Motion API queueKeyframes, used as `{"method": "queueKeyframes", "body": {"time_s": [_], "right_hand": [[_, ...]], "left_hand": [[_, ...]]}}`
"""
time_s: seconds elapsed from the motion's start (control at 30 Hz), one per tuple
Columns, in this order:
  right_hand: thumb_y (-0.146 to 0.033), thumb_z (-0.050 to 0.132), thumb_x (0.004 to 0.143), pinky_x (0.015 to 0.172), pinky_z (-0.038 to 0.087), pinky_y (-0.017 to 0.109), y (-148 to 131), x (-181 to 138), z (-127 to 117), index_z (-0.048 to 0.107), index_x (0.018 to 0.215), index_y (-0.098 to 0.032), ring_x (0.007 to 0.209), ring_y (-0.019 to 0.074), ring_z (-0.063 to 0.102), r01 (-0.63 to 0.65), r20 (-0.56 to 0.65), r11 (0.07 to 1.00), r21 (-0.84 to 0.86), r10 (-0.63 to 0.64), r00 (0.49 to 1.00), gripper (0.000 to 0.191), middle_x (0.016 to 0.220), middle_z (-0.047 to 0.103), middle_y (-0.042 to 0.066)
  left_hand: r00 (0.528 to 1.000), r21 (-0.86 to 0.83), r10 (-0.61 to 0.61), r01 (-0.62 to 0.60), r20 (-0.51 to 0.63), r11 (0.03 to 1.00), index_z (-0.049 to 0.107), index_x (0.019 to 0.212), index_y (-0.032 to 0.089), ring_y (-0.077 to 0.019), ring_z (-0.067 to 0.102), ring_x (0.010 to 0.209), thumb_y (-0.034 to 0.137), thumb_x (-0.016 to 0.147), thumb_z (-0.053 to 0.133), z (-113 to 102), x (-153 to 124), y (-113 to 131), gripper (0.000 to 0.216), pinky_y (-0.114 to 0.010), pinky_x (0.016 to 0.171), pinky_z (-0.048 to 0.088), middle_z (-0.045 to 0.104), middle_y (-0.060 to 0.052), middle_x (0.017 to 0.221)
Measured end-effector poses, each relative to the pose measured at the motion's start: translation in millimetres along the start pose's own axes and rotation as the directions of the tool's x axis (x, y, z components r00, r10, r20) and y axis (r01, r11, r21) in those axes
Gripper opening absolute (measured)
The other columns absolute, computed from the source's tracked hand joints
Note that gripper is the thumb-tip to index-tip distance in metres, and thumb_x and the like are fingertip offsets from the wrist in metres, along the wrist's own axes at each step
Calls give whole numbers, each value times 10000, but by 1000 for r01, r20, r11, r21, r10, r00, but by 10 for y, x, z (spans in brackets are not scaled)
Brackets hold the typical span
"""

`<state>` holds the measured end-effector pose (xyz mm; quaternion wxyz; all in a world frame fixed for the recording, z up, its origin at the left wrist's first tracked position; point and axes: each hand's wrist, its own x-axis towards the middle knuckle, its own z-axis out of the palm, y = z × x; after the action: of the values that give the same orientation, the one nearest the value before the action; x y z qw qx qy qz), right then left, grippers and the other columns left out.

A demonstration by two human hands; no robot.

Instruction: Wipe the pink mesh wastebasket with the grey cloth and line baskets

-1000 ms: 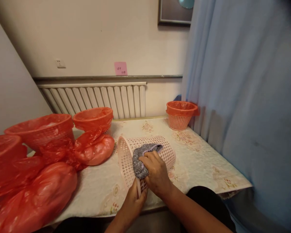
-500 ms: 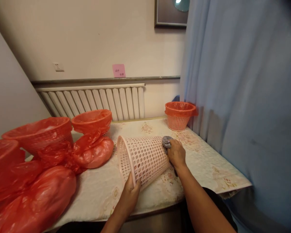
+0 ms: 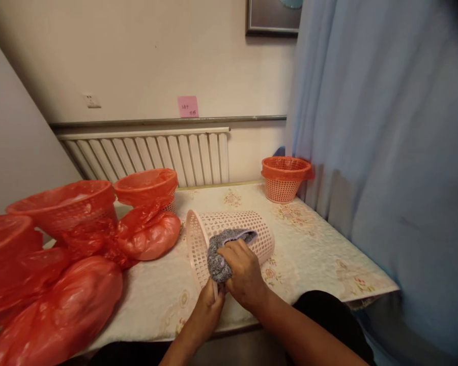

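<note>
A pale pink perforated basket (image 3: 248, 229) lies on its side on the table, its open mouth facing left and toward me. My left hand (image 3: 209, 307) is closed on the near part of its rim. My right hand (image 3: 242, 272) is closed on a grey cloth (image 3: 221, 254) and presses it against the basket's side close to the rim.
The table wears a cream flowered cover (image 3: 313, 249). Red bag-lined baskets (image 3: 147, 185) and tied red plastic bags (image 3: 148, 236) crowd its left side. A small orange basket (image 3: 284, 178) stands at the back right beside a blue curtain (image 3: 385, 127). A radiator (image 3: 148, 152) runs behind.
My right hand with the grey cloth has come back from the basket's far bottom end to its side near the rim. My left hand has stayed on the rim.
</note>
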<state>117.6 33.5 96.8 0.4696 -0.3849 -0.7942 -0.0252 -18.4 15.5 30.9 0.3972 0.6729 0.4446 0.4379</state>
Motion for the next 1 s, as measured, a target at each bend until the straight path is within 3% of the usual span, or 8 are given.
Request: {"method": "queueKeyframes", "body": {"time_s": [0.2, 0.37, 0.47, 0.57, 0.7, 0.83, 0.9, 1.0], "right_hand": [[-2, 443, 598, 802, 423, 355, 38, 63, -100, 615, 1004, -179, 910, 238, 475, -33, -11, 998, -52, 33, 999, 475, 947, 566, 75], [-6, 464, 616, 834, 420, 371, 32, 30, -89, 610, 1058, -177, 939, 242, 466, -4, 57, 998, -64, 7, 998, 495, 1020, 569, 82], [-12, 482, 654, 836, 415, 365, 65, 25, -42, 614, 1068, -191, 941, 240, 464, 13, 70, 996, -87, -7, 998, 471, 1046, 575, 77], [4, 478, 673, 825, 406, 346, 252, 68, -15, 631, 1047, -197, 934, 236, 467, -9, 64, 984, -178, 21, 998, 451, 1031, 593, 71], [7, 473, 699, 842, 388, 323, 828, 127, -81, 643, 1038, -186, 971, 236, 473, -187, -13, 920, -343, 194, 981, 425, 1017, 615, 77], [-42, 463, 762, 809, 381, 303, 1361, 80, -178, 638, 1011, -165, 956, 229, 490, -487, -168, 753, -442, 463, 870, 328, 983, 629, 83], [-56, 454, 772, 792, 376, 304, 1429, 36, -182, 636, 989, -165, 941, 233, 492, -535, -200, 711, -456, 504, 840, 303, 957, 625, 86], [-45, 445, 742, 841, 372, 314, 1269, -5, -125, 629, 982, -169, 968, 235, 486, -485, -172, 775, -405, 457, 873, 327, 977, 621, 84]], "left_hand": [[987, -35, 82, -78, 135, 996, 513, 1327, 168, -279, 444, 1340, 211, 893, 471, 107, -176, -223, 438, -478, 1177, 252, 614, -120, 1307], [1000, -61, -13, 13, 2, 998, 548, 1253, 150, -295, 538, 1234, 295, 887, 527, 58, -34, 38, 394, -454, 1095, 376, 606, -131, 1314], [994, -70, -18, 10, -112, 997, 514, 1289, 151, -293, 496, 1279, 313, 891, 511, 58, 67, 194, 430, -455, 1123, 335, 595, -129, 1320], [991, -61, -22, 14, -134, 998, 486, 1325, 161, -281, 460, 1319, 304, 893, 495, 69, 78, 199, 455, -453, 1154, 287, 571, -131, 1353], [992, -31, -61, 58, -108, 998, 447, 1362, 153, -258, 417, 1358, 270, 898, 457, 48, 38, 137, 478, -446, 1175, 249, 525, -136, 1407], [995, -15, -43, 42, -95, 999, 434, 1377, 138, -266, 400, 1369, 271, 900, 439, 0, 63, 116, 494, -459, 1178, 240, 511, -147, 1421], [994, -21, -32, 30, -100, 999, 448, 1370, 144, -275, 397, 1370, 278, 901, 452, -30, 96, 95, 488, -470, 1179, 234, 518, -143, 1417], [996, -44, -22, 18, -86, 999, 461, 1362, 157, -274, 423, 1350, 291, 915, 452, -72, 151, 52, 466, -473, 1174, 243, 540, -127, 1397]]}}
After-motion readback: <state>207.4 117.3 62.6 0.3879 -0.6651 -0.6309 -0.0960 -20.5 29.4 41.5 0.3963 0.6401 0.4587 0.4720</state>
